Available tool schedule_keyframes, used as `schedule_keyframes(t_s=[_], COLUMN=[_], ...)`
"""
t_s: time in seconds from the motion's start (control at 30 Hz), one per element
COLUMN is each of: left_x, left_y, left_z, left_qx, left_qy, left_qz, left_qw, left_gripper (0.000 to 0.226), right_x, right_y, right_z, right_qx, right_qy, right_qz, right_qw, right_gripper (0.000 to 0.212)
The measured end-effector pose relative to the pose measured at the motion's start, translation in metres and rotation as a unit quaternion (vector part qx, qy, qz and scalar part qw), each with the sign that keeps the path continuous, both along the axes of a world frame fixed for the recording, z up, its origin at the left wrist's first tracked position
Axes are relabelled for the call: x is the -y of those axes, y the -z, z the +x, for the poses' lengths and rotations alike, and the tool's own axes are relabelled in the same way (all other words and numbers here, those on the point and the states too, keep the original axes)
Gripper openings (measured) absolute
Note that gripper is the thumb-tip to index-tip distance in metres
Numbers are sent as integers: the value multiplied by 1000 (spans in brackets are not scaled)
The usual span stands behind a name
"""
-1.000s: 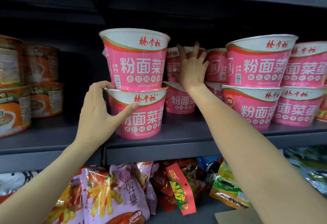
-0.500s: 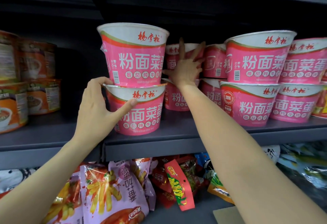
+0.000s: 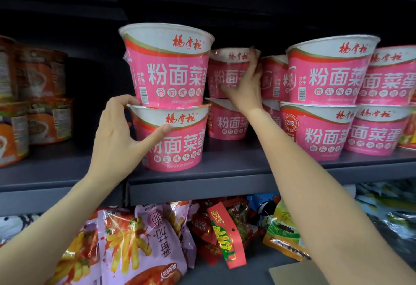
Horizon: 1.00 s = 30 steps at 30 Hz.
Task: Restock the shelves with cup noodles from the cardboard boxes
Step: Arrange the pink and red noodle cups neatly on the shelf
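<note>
The left hand (image 3: 117, 136) grips the lower front cup (image 3: 177, 140) on the shelf (image 3: 202, 185), another cup (image 3: 171, 66) stacked on it. The right hand (image 3: 244, 88) reaches behind, fingers curled round the upper back cup (image 3: 225, 70). More cups (image 3: 326, 95) stand right.

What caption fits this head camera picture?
Left hand grips the bottom front pink noodle cup; right hand grips a rear top cup.
</note>
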State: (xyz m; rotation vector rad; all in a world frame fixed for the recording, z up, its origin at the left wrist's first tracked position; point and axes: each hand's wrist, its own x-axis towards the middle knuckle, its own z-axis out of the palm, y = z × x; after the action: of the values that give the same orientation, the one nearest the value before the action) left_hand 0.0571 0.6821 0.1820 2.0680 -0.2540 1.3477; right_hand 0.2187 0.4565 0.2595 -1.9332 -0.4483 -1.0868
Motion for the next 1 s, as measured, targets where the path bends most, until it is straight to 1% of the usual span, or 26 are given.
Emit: schedule_keyframes(t_s=[0.1,0.17,0.23,0.33,0.47,0.57,0.7,0.8,0.87,1.0], left_x=[1,1,2,1,0,1,0,0,0,1], left_y=[-1,-1,-1,-1,-1,-1,0,0,0,0], left_z=[-1,-1,-2,-2,-1,-1,-1,-1,0,0], left_qx=[-5,-5,-6,-6,-5,-1,0,2,5,8], left_qy=[-2,-2,0,3,1,-1,-3,-3,-3,-7], left_qz=[-7,-8,-8,-8,-4,-2,2,2,4,6], left_qw=[1000,1000,1000,1000,1000,1000,1000,1000,1000,1000], left_gripper=[79,79,78,78,78,79,78,78,78,79], right_x=[-5,-12,-16,-18,-14,-11,-14,-17,-17,-19], right_y=[10,16,20,19,16,13,14,20,20,13], right_z=[-7,-11,-13,-10,-3,2,2,1,0,2], right_qx=[-50,-75,-91,-97,-115,-136,-160,-126,-116,-144], right_qy=[131,179,185,177,127,101,129,163,173,183], right_qz=[-43,-75,-75,-58,-58,-77,-92,-95,-84,-67], right_qw=[989,978,976,978,984,983,974,974,975,970], right_gripper=[97,100,106,107,108,109,101,91,91,92])
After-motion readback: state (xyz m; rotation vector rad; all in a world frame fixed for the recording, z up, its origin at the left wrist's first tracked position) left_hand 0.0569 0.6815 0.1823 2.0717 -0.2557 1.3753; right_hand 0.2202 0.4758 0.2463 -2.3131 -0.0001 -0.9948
